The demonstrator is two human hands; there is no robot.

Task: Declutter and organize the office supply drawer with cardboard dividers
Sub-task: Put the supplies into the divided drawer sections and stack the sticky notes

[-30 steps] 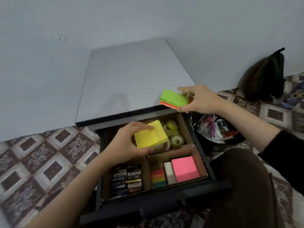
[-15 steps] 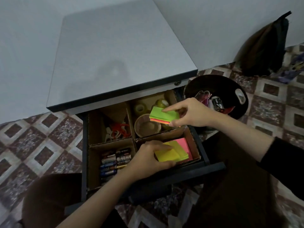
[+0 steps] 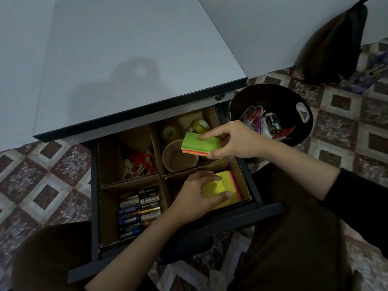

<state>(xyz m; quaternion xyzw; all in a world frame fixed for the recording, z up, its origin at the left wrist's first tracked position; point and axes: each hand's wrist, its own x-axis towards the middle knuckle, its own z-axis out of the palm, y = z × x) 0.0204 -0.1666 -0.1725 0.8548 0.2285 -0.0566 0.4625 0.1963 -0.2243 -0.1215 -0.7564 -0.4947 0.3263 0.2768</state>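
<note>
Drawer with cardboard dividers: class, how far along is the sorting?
Done: batteries, scissors and tape rolls fill separate compartments. In hand: left hand grips a yellow sticky-note pad in the front-right compartment; right hand holds a green-topped pad above the tape. Left: placing that pad, perhaps oddments in the black bin.

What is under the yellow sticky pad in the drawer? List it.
Only the thin edge of a pink pad shows, along the right side of the yellow sticky pad. The left hand holds it; the rest beneath is covered.
</note>
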